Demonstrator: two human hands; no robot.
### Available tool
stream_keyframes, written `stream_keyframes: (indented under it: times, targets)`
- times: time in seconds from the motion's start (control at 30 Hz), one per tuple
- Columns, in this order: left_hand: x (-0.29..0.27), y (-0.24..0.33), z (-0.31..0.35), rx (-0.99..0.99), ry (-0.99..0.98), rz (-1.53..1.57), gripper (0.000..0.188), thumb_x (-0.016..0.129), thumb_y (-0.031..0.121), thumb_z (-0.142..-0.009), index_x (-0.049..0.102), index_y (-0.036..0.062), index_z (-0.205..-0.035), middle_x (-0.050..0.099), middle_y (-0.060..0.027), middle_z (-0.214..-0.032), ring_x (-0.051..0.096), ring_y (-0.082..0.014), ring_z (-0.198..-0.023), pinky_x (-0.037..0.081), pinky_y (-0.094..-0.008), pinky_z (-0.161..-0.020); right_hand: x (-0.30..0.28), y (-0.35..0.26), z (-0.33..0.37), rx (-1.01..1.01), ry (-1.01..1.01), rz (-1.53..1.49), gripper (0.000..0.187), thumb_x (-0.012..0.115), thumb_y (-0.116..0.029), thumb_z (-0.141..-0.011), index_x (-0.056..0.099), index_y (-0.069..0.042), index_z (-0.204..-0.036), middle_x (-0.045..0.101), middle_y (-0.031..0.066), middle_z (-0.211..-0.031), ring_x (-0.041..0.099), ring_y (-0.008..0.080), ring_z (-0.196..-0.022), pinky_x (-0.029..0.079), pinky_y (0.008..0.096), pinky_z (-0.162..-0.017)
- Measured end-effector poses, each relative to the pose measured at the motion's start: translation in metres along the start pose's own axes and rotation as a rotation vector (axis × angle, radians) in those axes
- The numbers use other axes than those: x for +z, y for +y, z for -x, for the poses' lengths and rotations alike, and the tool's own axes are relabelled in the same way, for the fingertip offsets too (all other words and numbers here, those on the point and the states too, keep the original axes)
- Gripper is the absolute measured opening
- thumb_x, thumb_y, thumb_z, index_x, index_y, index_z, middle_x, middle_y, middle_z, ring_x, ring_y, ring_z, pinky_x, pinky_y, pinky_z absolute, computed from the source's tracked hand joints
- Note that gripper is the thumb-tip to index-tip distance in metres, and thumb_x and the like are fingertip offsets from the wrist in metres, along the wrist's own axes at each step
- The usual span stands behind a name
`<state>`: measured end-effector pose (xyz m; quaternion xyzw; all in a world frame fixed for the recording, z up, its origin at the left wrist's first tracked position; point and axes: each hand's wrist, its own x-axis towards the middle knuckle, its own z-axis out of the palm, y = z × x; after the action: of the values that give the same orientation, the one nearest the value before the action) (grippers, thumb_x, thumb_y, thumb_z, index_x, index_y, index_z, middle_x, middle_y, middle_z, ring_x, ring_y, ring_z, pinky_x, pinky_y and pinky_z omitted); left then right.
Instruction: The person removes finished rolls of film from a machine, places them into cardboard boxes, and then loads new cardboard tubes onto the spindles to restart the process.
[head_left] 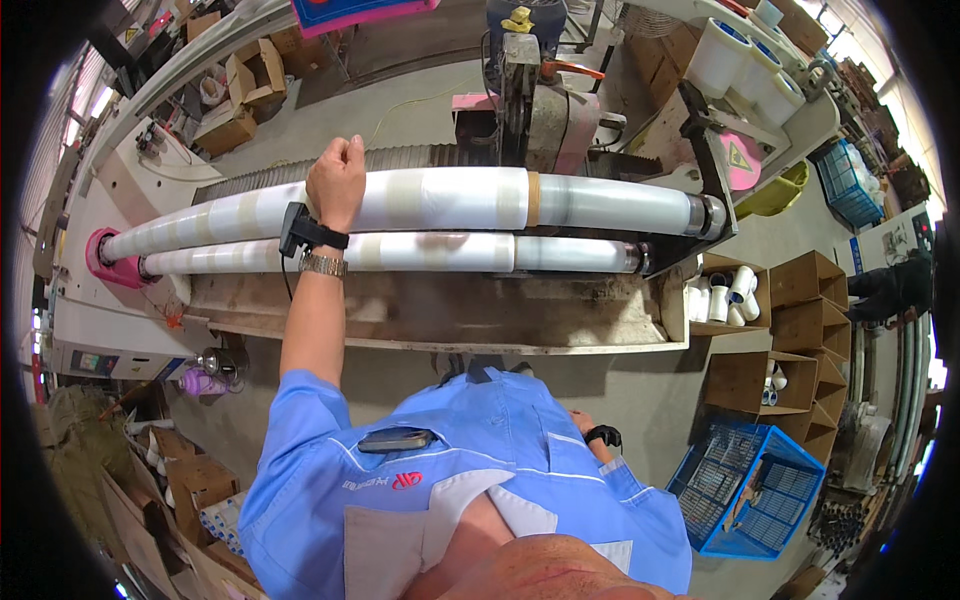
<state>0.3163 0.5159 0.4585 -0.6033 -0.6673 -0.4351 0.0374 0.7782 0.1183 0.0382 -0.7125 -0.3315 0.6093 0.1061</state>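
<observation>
Room: workshop with a bare concrete floor (640,400), seen from above my own chest; I wear a blue work shirt.
Machine: long roll-cutting machine (420,315) lies across my front, its near edge a worn metal ledge running left to right just past my body.
Rolls: two long white film rolls lie side by side along the machine, the upper roll (450,197) farther from me and the lower roll (400,252) nearer; both end at a pink hub (105,258) on the left.
Cutter: dark cutting head (520,85) stands behind the upper roll, right of centre, where a tan band rings the roll.
Open room: floor between me and the machine ledge is bare; to my right a blue plastic crate (750,490) sits on the floor below brown cardboard pigeonholes (790,330) holding small white rolls.
Left edge: cardboard boxes (190,485) crowd the floor at my lower left.
Left grip: my left hand (337,180) reaches out with the arm straight, fingers curled shut into a fist that rests on top of the upper roll; it encloses nothing I can make out.
Wrist: black strap and a metal watch sit just over the lower roll.
Right grip: my right hand (583,422) is low by my side, mostly hidden behind my shirt; I cannot tell how it is set.
</observation>
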Motion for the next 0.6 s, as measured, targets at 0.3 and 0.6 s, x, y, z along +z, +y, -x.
stream_keyframes:
  times: [0.3,0.6]
  targets:
    - [-0.002,0.001,-0.009,-0.070,-0.074,-0.058,0.043,0.056,0.043,-0.094,0.063,0.0044,-0.078,0.065,-0.0190,-0.073,0.063,-0.0409,-0.071,0.047,-0.0471,-0.062,-0.005,-0.022,0.014,0.061,0.050,-0.040,0.033,0.062,-0.025,-0.090,0.070,-0.002,-0.112,0.072,0.0093,-0.096,0.063,0.0176,-0.076,0.047,0.0299,-0.061]
    - [0.005,0.021,-0.074,0.144,0.156,0.149,0.035,0.070,0.039,-0.089,0.069,0.0053,-0.098,0.067,-0.0085,-0.076,0.065,-0.0219,-0.069,0.049,-0.0357,-0.064,0.002,-0.022,0.048,0.164,0.084,-0.355,0.036,0.064,-0.025,-0.092,0.069,0.003,-0.113,0.072,0.0104,-0.100,0.066,0.0207,-0.089,0.051,0.0312,-0.079]
